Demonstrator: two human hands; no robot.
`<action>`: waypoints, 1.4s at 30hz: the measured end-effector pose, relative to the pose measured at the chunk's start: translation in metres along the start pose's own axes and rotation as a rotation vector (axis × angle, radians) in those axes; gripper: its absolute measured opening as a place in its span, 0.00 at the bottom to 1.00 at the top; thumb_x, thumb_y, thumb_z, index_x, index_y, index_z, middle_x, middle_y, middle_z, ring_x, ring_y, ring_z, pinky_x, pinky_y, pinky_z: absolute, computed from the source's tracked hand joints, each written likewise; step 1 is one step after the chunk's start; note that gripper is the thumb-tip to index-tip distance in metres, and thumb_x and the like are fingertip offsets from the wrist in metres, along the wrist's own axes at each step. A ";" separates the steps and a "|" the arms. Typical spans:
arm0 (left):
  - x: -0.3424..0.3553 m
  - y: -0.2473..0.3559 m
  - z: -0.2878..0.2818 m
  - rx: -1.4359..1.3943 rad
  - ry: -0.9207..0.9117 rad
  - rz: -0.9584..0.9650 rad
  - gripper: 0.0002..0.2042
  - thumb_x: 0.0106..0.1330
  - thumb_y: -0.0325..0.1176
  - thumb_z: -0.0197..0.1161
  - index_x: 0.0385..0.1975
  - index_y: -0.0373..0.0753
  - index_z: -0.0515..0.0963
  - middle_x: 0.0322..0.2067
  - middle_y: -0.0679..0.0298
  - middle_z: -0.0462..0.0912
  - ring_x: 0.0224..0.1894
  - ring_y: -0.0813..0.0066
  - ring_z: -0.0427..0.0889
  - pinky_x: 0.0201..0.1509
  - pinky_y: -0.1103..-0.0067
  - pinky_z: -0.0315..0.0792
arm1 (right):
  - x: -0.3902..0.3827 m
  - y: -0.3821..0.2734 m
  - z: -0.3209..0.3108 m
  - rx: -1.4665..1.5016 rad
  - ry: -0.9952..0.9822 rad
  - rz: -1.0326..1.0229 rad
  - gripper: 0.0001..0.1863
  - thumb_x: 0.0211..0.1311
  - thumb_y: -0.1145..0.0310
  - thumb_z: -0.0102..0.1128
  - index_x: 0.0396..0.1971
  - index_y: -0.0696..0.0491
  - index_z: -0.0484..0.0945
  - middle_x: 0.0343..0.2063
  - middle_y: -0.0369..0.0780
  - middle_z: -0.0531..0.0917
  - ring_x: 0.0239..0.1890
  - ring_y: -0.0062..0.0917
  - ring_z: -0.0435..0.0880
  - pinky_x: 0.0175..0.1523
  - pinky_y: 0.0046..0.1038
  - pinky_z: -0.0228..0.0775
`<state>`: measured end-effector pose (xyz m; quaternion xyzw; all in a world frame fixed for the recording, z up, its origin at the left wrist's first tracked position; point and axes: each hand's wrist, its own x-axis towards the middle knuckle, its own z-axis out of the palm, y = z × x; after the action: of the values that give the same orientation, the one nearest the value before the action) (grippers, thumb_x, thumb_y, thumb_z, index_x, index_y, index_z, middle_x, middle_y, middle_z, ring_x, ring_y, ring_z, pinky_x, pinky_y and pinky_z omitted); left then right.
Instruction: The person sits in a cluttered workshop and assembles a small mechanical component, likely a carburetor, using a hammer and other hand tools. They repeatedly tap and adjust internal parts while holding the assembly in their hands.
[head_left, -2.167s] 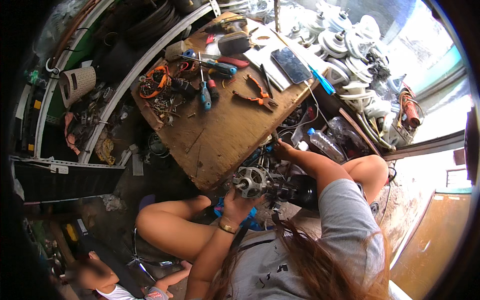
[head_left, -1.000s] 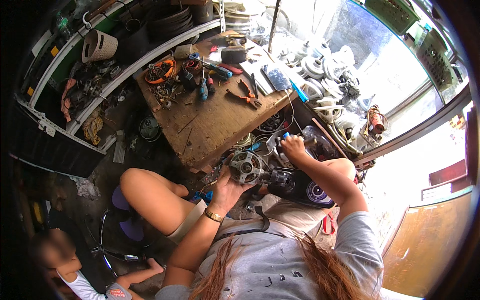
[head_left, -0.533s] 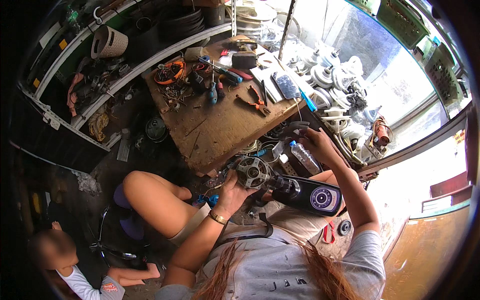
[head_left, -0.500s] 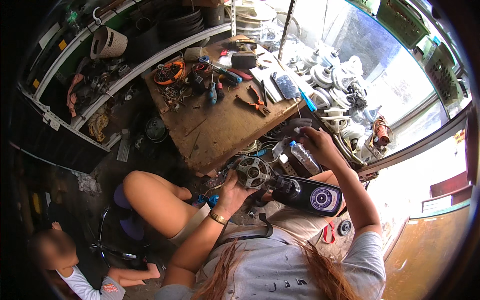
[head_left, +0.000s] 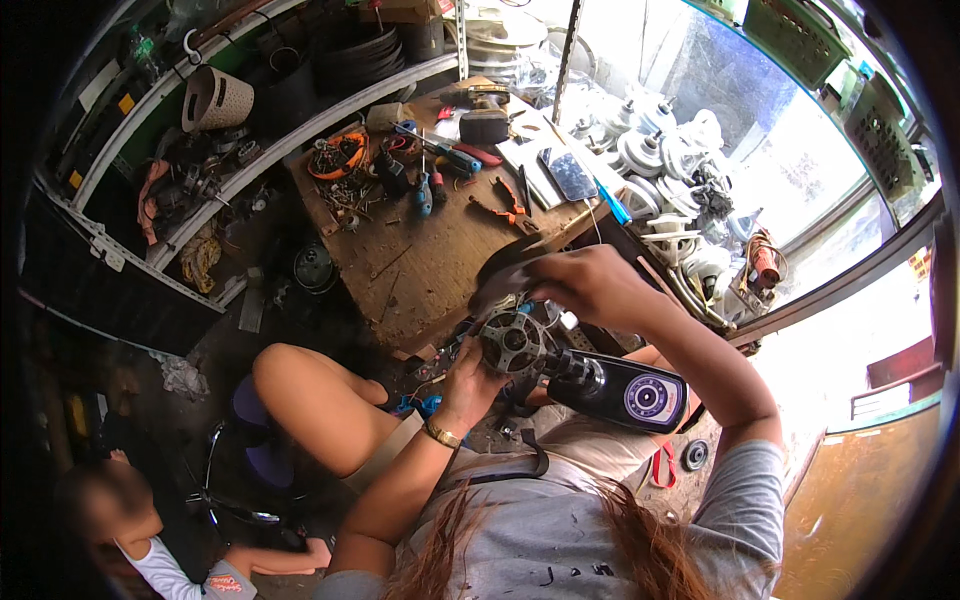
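Note:
A round metal fan motor [head_left: 512, 342] with a spoked frame sits at the end of a black fan neck and body with a round dial [head_left: 622, 390], which rests across my lap. My left hand [head_left: 470, 388] is closed on the near left side of the motor. Just above the motor, my right hand [head_left: 598, 285] grips a dark curved cover [head_left: 503, 278], smeared by motion. The cover is close to the motor; whether they touch I cannot tell.
Ahead stands a wooden bench [head_left: 420, 275] with orange-handled pliers [head_left: 508, 208], screwdrivers [head_left: 425, 193] and a phone [head_left: 569, 174]. White fan parts [head_left: 655, 160] are heaped at the right. Shelves [head_left: 245, 165] line the left; another person [head_left: 165, 545] sits at lower left.
My right hand has swung left from beside the bench's right corner, bringing the dark cover over the motor. My left hand still holds the motor, which has shifted slightly.

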<state>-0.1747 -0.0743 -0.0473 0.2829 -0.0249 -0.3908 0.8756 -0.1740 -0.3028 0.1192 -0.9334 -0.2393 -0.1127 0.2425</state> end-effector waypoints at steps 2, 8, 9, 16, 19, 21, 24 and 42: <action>0.000 0.001 0.002 0.010 0.001 0.007 0.24 0.76 0.47 0.48 0.68 0.48 0.61 0.66 0.62 0.66 0.67 0.63 0.66 0.68 0.60 0.64 | 0.014 -0.014 0.010 -0.188 -0.256 -0.008 0.13 0.64 0.60 0.61 0.45 0.49 0.79 0.21 0.47 0.79 0.27 0.44 0.83 0.30 0.42 0.71; -0.001 0.001 -0.007 0.198 -0.024 0.082 0.23 0.76 0.48 0.47 0.68 0.48 0.62 0.65 0.62 0.67 0.67 0.63 0.66 0.67 0.58 0.64 | -0.022 0.006 0.007 0.189 0.303 0.221 0.12 0.60 0.68 0.64 0.42 0.56 0.79 0.26 0.48 0.83 0.27 0.44 0.82 0.32 0.38 0.72; -0.002 0.000 -0.007 0.187 -0.012 0.071 0.24 0.76 0.48 0.48 0.68 0.48 0.62 0.65 0.62 0.67 0.67 0.63 0.66 0.67 0.58 0.63 | -0.041 0.012 0.004 0.159 0.355 0.125 0.12 0.59 0.67 0.65 0.39 0.57 0.80 0.27 0.48 0.83 0.26 0.43 0.82 0.33 0.37 0.72; 0.004 0.012 0.012 -0.047 0.112 -0.126 0.22 0.76 0.49 0.48 0.65 0.48 0.64 0.64 0.61 0.69 0.66 0.62 0.68 0.65 0.57 0.65 | -0.113 0.016 0.043 -0.069 0.012 0.204 0.10 0.55 0.66 0.68 0.37 0.51 0.83 0.30 0.42 0.84 0.28 0.40 0.82 0.35 0.37 0.75; 0.008 0.007 0.005 -0.080 0.124 -0.142 0.23 0.76 0.50 0.47 0.65 0.46 0.65 0.63 0.60 0.70 0.65 0.61 0.68 0.66 0.57 0.66 | -0.098 0.001 0.040 -0.041 0.141 0.053 0.12 0.54 0.64 0.67 0.38 0.48 0.82 0.30 0.38 0.83 0.29 0.37 0.82 0.33 0.35 0.75; 0.009 0.004 -0.003 -0.099 0.128 -0.162 0.23 0.76 0.50 0.47 0.65 0.46 0.66 0.63 0.59 0.71 0.65 0.61 0.69 0.65 0.57 0.68 | -0.085 -0.017 0.037 -0.094 0.088 0.008 0.13 0.53 0.63 0.66 0.39 0.47 0.79 0.29 0.37 0.81 0.30 0.34 0.82 0.33 0.34 0.75; 0.015 0.005 -0.006 -0.126 0.107 -0.192 0.23 0.76 0.52 0.46 0.64 0.47 0.66 0.63 0.59 0.71 0.64 0.60 0.71 0.63 0.56 0.69 | -0.067 -0.027 0.046 -0.288 -0.035 -0.087 0.17 0.47 0.63 0.65 0.40 0.46 0.75 0.27 0.35 0.78 0.31 0.31 0.82 0.33 0.34 0.74; 0.039 0.024 -0.039 -0.270 0.009 -0.341 0.26 0.77 0.51 0.41 0.68 0.45 0.62 0.68 0.57 0.65 0.69 0.57 0.64 0.71 0.52 0.56 | 0.081 0.129 0.200 -0.237 0.032 0.136 0.20 0.59 0.63 0.63 0.54 0.41 0.79 0.38 0.36 0.79 0.49 0.35 0.78 0.48 0.38 0.66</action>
<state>-0.1213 -0.0703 -0.0742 0.1648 0.0797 -0.5319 0.8268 -0.0207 -0.2686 -0.0772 -0.9677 -0.1565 -0.1382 0.1414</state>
